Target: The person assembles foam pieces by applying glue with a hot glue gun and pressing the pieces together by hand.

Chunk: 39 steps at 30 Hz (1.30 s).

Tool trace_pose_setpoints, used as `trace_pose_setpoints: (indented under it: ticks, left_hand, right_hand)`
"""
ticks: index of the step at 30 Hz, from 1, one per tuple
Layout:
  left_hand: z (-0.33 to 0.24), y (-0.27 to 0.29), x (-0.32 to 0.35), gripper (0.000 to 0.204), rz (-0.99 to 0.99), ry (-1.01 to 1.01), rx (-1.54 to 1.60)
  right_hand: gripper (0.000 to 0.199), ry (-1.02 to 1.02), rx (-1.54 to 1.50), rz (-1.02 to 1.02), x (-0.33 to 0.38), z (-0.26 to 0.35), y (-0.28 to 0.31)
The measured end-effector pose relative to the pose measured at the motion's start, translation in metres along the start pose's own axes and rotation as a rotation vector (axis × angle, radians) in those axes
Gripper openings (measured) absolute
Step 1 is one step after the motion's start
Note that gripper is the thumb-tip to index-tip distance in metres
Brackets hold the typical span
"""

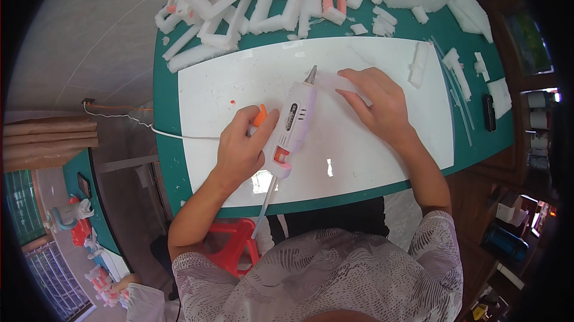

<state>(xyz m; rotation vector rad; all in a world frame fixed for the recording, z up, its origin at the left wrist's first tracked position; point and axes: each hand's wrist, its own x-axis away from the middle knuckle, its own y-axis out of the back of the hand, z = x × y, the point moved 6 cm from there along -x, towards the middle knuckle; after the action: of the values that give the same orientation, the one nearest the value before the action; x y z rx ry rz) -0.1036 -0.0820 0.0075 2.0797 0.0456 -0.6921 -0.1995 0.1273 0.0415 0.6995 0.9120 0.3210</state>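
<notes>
White plastic glue gun [296, 122] in the left hand [236, 149], thin translucent pale piece [327, 80] by the right hand [381, 106]

From the left, a slim white cable [191, 137] runs to the left hand, whose fingers are curled round the gun's handle beside an orange plastic part [260, 116]. The gun is tilted over a glossy white rectangular board [359, 161], its silver metal nozzle [311, 74] near the pale piece. The right thumb and forefinger stand narrowly apart about that piece; whether they grip it I cannot tell. Good handling, I judge, means a light, even squeeze, steady support and fingertips kept off the probably hot nozzle. Far right, a dark blue rounded vessel [505, 243] may be a container; its contents cannot be told.
</notes>
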Motion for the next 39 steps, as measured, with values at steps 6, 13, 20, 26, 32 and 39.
trace_pose_setpoints:
  ticks: [6,13,20,26,32,39]
  left_hand:
    - [-0.0008,-0.0005,0.0,0.059,-0.015,-0.026,-0.005]
    - [-0.0018,-0.0016,0.0003,0.06,0.006,-0.015,-0.013]
    - [-0.002,-0.0019,-0.0003,0.06,-0.009,-0.029,-0.012]
    - [-0.0031,0.0023,0.0003,0.06,-0.003,-0.011,-0.023]
    - [-0.0038,0.0008,-0.0008,0.061,-0.003,-0.032,-0.017]
    - [-0.001,0.0001,-0.0008,0.06,0.001,-0.01,-0.022]
  right_hand:
    - [0.029,-0.013,-0.011,0.002,0.0005,-0.0003,-0.0004]
    - [0.028,-0.033,-0.01,0.018,0.0001,-0.0008,-0.0014]
    - [0.025,-0.08,-0.021,0.047,0.0024,-0.0022,-0.0025]
    - [0.028,-0.038,-0.022,0.02,0.0001,-0.0002,-0.0008]
    - [0.028,-0.034,-0.029,0.004,0.0002,0.0008,-0.0005]
    - [0.027,-0.064,-0.067,0.004,0.0007,-0.0001,0.0007]
